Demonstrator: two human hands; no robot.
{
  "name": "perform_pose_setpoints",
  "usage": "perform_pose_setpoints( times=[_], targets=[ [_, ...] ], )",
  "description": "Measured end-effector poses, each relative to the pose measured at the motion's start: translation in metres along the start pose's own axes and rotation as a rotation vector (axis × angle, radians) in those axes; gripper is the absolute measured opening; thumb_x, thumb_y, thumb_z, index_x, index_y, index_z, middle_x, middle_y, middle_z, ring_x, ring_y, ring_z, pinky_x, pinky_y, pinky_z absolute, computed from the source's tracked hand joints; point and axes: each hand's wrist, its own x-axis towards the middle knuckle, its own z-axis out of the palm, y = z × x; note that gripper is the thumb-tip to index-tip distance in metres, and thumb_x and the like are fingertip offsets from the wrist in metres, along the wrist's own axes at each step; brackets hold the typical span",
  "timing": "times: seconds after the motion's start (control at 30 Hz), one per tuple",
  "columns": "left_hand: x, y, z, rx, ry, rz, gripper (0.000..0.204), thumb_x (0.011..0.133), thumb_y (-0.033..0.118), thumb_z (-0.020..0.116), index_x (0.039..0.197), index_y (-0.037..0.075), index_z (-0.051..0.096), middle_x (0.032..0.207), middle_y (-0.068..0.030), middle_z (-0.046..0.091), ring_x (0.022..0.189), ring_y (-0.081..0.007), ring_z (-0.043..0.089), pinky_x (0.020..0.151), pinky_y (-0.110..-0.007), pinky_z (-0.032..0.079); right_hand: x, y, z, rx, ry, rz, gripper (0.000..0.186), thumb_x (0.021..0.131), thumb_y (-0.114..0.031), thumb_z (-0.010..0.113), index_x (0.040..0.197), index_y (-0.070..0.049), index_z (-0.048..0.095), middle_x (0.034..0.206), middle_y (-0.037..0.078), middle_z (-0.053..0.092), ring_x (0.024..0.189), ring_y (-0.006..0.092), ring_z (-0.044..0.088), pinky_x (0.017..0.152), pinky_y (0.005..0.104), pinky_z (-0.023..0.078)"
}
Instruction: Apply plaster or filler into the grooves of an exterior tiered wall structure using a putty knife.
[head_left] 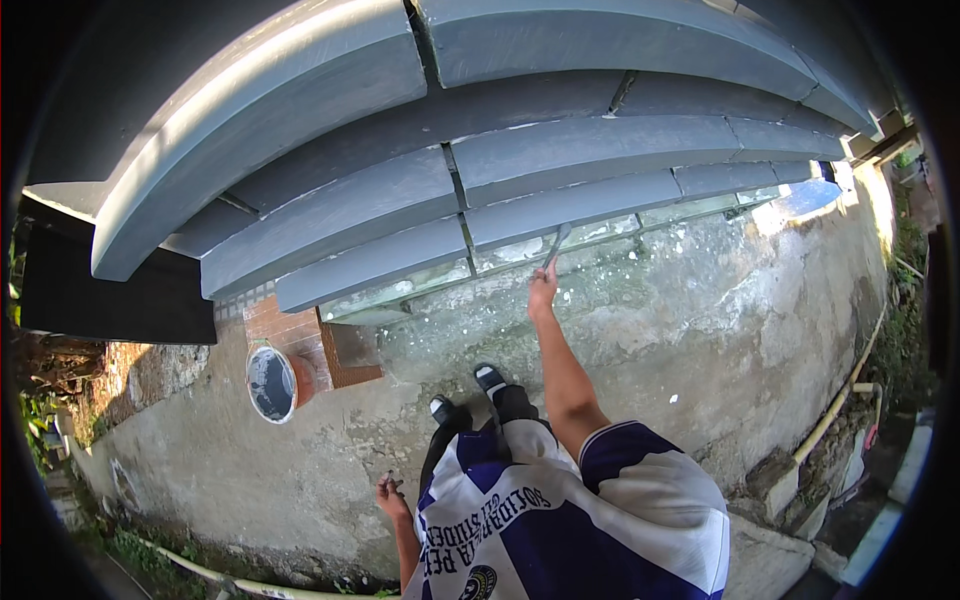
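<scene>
— Paintbrush, where is it sitting?
— Centre of the frame; the right hand is gripping its handle, fingers closed, bristles touching the lowest grey step.
— And the left hand?
— Lower left, hanging open and holding nothing. The paint bucket is standing at left.

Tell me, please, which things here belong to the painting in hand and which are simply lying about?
In use:
- paintbrush in the right hand, at the lowest step's riser
- grey-painted steps
- bucket of grey paint
- left hand, empty, fingers spread

Lying about:
- yellowish pipe along the concrete edge
- red brick patch
- plants by the edge
</scene>
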Motion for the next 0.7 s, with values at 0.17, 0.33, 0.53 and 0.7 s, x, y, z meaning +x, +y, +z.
perform_pose_setpoints(
  times=[0.17, 0.33, 0.53, 0.7],
  targets=[
    [0.021, 0.018, 0.018, 0.049, -0.091, 0.031, 0.016, 0.087, 0.007, 0.049, 0.101, 0.008, 0.056, 0.094, -0.0010, 0.060, 0.072, -0.0103, 0.060, 0.048, -0.019, 0.034, -0.072, 0.075, 0.018, -0.516, -0.297, -0.227, 0.052, 0.090, -0.004, 0.043, 0.138, -0.020, 0.033, 0.081, 0.003, 0.054, 0.064, 0.0134, 0.043, 0.065, 0.0243, 0.042],
    [0.032, 0.023, 0.005, 0.062, -0.140, 0.056, 0.017, 0.087, 0.005, 0.047, 0.101, 0.009, 0.056, 0.098, -0.0018, 0.061, 0.072, -0.0100, 0.060, 0.047, -0.018, 0.033, -0.071, 0.019, 0.007, -0.794, -0.614, -0.220, 0.036, 0.089, -0.016, 0.050, 0.125, -0.020, 0.050, 0.095, 0.019, 0.061, 0.082, 0.0253, 0.060, 0.077, 0.0303, 0.045],
    [0.028, 0.034, 0.015, 0.113, -0.182, 0.045, 0.017, 0.086, 0.005, 0.048, 0.101, 0.009, 0.056, 0.101, -0.0025, 0.062, 0.070, -0.0091, 0.059, 0.046, -0.019, 0.032, 0.075, -0.116, -0.128, -1.080, -0.074, -0.287, 0.028, 0.085, -0.032, 0.055, 0.112, -0.028, 0.060, 0.095, 0.015, 0.063, 0.088, 0.0342, 0.060, 0.075, 0.0417, 0.048],
    [0.026, 0.028, 0.021, 0.193, -0.231, 0.045, 0.019, 0.085, 0.004, 0.047, 0.102, 0.007, 0.055, 0.098, -0.0025, 0.062, 0.071, -0.0101, 0.060, 0.047, -0.019, 0.032, 0.146, -0.149, -0.185, -0.761, 0.227, -0.432, 0.032, 0.089, -0.019, 0.051, 0.121, -0.017, 0.054, 0.099, 0.020, 0.062, 0.093, 0.0335, 0.060, 0.077, 0.0377, 0.046]
  ],
)
